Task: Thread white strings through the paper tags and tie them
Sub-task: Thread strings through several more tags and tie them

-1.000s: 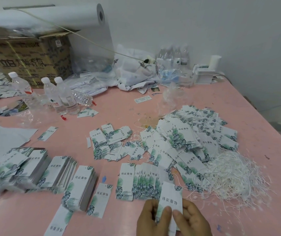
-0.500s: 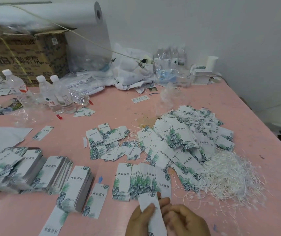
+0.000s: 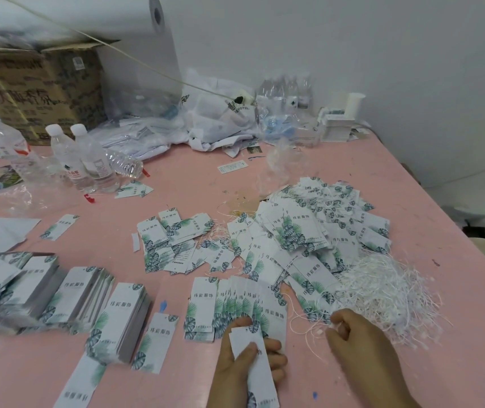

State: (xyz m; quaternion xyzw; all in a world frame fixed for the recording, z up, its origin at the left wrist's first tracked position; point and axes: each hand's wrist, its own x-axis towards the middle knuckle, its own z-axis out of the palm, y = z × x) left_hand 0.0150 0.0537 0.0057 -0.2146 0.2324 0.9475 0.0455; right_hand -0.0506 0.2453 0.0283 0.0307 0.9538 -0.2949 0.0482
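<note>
Now left hand pinching one stiff, light paper tag; right hand curled at the limp, tangly white strings, grasp unclear. Best plucked singly, by an end.

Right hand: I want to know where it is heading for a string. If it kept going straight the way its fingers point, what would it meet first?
The right hand points up and right, so it would probably meet the pile of white strings first; loose strands already lie at its fingertips, though depth is hard to judge.
</note>
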